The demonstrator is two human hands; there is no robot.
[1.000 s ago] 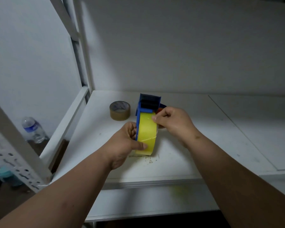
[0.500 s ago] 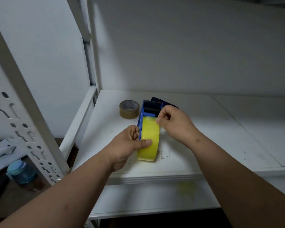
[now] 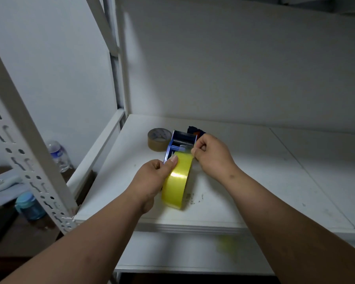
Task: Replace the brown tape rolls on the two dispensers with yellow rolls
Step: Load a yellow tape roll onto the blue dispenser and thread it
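Two hands work the blue plastic tape dispenser (image 3: 181,140) on the white shelf (image 3: 264,181): the left hand (image 3: 152,179) grips its glossy yellow tape roll (image 3: 177,179), the right hand (image 3: 210,154) pinches the tape's free end just short of the dispenser's far rollers.

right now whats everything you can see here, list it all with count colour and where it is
yellow tape roll: 1, yellow, mounted in the dispenser, on the shelf between the hands
tape dispenser: 1, blue, on the shelf, holding the yellow roll
brown tape roll: 1, brown, flat on the shelf left of the dispenser
dark object: 1, dark blue with some orange, behind the dispenser, mostly hidden
shelf: 1, white, bears all the above
shelf upright: 1, white, perforated, at left
water bottle: 1, clear, low at left
jar: 1, blue, lower left
left hand: 1, grips the yellow roll, thumb on top
right hand: 1, fingers pinch at the roll's far right edge
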